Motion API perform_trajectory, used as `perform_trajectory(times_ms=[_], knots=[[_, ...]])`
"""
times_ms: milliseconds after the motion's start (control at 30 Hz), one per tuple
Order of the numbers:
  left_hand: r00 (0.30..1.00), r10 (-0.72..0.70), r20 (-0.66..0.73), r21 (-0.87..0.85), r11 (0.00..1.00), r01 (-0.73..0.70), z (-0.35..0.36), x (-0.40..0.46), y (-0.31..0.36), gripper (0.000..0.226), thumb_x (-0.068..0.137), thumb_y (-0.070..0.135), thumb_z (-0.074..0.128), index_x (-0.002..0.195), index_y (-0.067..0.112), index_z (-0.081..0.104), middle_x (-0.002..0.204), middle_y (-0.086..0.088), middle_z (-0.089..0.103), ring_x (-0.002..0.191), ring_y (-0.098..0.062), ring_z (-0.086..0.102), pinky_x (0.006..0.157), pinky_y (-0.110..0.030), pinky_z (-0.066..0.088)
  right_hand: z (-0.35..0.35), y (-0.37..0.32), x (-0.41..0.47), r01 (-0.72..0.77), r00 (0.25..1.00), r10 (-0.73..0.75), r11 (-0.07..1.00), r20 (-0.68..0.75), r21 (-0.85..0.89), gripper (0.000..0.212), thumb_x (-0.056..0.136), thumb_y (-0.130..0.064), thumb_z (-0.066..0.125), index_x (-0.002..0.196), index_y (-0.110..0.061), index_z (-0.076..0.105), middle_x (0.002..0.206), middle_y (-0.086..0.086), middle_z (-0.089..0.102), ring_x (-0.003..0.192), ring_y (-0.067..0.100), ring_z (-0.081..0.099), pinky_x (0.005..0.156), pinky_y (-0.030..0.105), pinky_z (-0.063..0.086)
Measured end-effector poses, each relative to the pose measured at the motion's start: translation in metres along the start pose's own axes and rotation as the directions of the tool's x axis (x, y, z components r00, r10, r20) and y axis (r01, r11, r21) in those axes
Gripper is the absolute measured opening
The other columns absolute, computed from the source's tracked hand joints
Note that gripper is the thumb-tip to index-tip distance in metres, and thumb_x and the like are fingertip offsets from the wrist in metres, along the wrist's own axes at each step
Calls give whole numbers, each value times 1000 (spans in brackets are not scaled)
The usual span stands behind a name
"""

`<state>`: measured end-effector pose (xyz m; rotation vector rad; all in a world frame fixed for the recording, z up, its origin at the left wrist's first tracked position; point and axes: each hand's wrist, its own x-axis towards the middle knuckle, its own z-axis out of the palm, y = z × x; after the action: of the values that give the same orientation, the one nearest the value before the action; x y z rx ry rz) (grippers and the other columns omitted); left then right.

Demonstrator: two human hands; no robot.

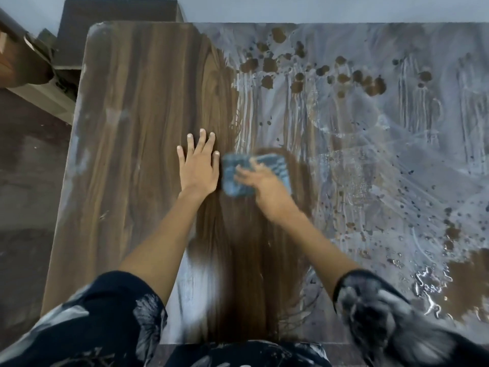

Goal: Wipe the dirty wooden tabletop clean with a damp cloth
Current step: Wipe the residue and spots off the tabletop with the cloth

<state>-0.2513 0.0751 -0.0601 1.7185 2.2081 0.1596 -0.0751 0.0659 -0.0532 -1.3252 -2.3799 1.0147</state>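
Note:
The wooden tabletop (137, 107) fills the view. Its left part shows bare brown grain, while the right part (397, 128) is coated with a whitish-grey film, streaks and brown spots. My left hand (198, 165) lies flat on the bare wood, fingers spread, holding nothing. Just to its right my right hand (262, 184) presses down on a folded blue cloth (232, 178), at the boundary between bare and filmed wood. The right hand and cloth are blurred by motion. A dark wet band runs from the cloth toward me.
A puddle of water (434, 295) glistens near the front right of the table. Dark steps or a cabinet (116, 30) stand beyond the table's far left corner, with brown floor (26, 160) to the left. A pale wall runs behind.

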Motion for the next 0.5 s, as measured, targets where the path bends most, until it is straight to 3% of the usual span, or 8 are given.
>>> perform_trajectory(times_ms=[100,167,300,367,500], knots=[[999,36,3,20,999,-36,-3,13,-6,48,101,29,26,147,20,20,156,0,15,144,-27,4,114,-49,3,21,1,-54,189,942,-204,979,266,82,56,79,-14,21,120,-10,59,135,4,50,136,14,17,114,25,6],[998,60,6,18,998,-60,-5,18,-12,47,101,30,25,147,21,20,156,1,15,144,-27,4,115,-49,3,11,18,-75,184,928,-200,980,315,79,55,78,-6,25,122,-13,58,136,-3,48,137,10,15,115,28,9],[997,80,9,28,996,-80,-7,30,-15,49,101,32,25,147,20,19,156,0,13,144,-27,2,114,-48,0,-32,45,-48,34,990,-29,999,137,-39,61,74,18,48,121,-19,57,133,-12,44,136,10,21,117,31,12],[997,82,9,45,996,-82,-9,35,-16,49,101,33,24,148,20,18,156,0,13,144,-26,1,114,-48,-2,-48,53,-7,-34,999,36,996,15,-76,64,73,20,48,123,-18,54,135,-10,41,137,13,20,116,25,8],[995,99,12,58,993,-100,-12,46,-13,49,101,32,24,148,21,16,156,0,12,144,-26,1,114,-47,-2,-45,36,69,-172,974,153,979,-165,-106,64,76,21,44,129,-15,50,142,1,41,140,25,19,117,37,13]])
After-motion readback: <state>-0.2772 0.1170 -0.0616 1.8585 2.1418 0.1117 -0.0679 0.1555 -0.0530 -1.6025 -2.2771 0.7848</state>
